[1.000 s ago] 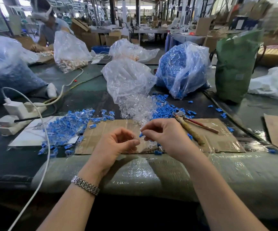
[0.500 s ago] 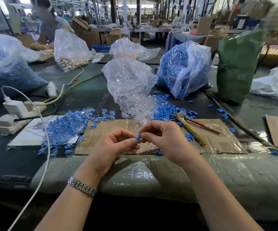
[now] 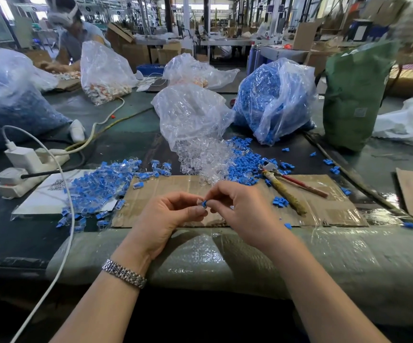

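The grip is a 2-handed pinch. The right hand (image 3: pixel 240 209) nips a small blue cap (image 3: pixel 203 203) between thumb and forefinger tips, and the left hand (image 3: pixel 168 216) meets it from the other side, its thumb and forefinger closed on what looks like a clear piece (image 3: pixel 198 201) touching the cap. Both parts are held in the air over the near part of the cardboard sheet (image 3: pixel 324 209), close to the padded front edge of the bench (image 3: pixel 349 263).

The parts are tiny and held by fingertips alone, so a skewed push could pop either one out of the pinch. From there it might bounce off the cardboard, roll over the wrapped edge and drop out of sight below. Pressing them together off-axis could also jam the cap crooked or crack the clear piece. The white cable (image 3: pixel 63 184) hangs over the bench edge just beside the left forearm, and a sideways elbow move could snag it and drag the finished blue pile (image 3: pixel 101 186). The pliers (image 3: pixel 284 191) lie near the right wrist and could be knocked.

The joint itself is mostly covered by the fingertips, so I cannot tell whether the cap is seated, half on or only touching. The clear piece is nearly invisible against skin. The right hand's curled lower fingers may hide spare parts, though this too cannot be told. The far right background is blurred.
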Demonstrator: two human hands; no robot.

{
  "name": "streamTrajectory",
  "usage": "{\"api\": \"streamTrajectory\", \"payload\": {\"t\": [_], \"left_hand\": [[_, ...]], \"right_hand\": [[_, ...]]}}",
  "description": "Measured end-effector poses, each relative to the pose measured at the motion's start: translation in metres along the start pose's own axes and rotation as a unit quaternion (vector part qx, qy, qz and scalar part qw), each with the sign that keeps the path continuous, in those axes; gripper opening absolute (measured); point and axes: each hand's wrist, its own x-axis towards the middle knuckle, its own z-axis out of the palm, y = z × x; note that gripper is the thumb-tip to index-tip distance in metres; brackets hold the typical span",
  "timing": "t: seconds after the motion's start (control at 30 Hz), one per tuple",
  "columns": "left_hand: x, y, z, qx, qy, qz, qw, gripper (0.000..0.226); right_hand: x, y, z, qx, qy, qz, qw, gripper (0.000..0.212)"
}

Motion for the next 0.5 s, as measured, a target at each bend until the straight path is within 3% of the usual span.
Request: {"api": "streamTrajectory", "payload": {"t": [0.07,0.13,0.2,0.23,0.33,0.43,0.5], "left_hand": [[0.001,-0.002,-0.001,-0.009,0.000,-0.005,1.000,0.033],[0.004,-0.005,-0.003,-0.027,-0.001,-0.015,1.000,0.033],[0.006,-0.009,-0.005,-0.047,-0.003,-0.016,0.999,0.031],[0.008,-0.010,-0.006,-0.050,-0.002,-0.014,0.999,0.031],[0.010,-0.010,-0.007,-0.058,-0.002,-0.019,0.998,0.030],[0.012,-0.010,-0.006,-0.081,0.005,-0.027,0.996,0.031],[0.013,-0.010,-0.004,-0.090,0.016,-0.023,0.996,0.028]], "right_hand": [[0.000,0.002,-0.007,0.027,-0.024,0.019,0.999,0.014],[0.003,0.011,-0.023,0.020,0.011,0.057,0.998,0.019],[0.010,0.030,-0.046,-0.098,0.094,0.135,0.982,0.033],[0.015,0.042,-0.060,-0.195,0.108,0.195,0.955,0.042],[0.024,0.069,-0.089,-0.352,0.027,0.351,0.867,0.054],[0.032,0.079,-0.095,-0.404,-0.042,0.351,0.844,0.038],[0.036,0.080,-0.093,-0.439,-0.060,0.337,0.831,0.041]]}}
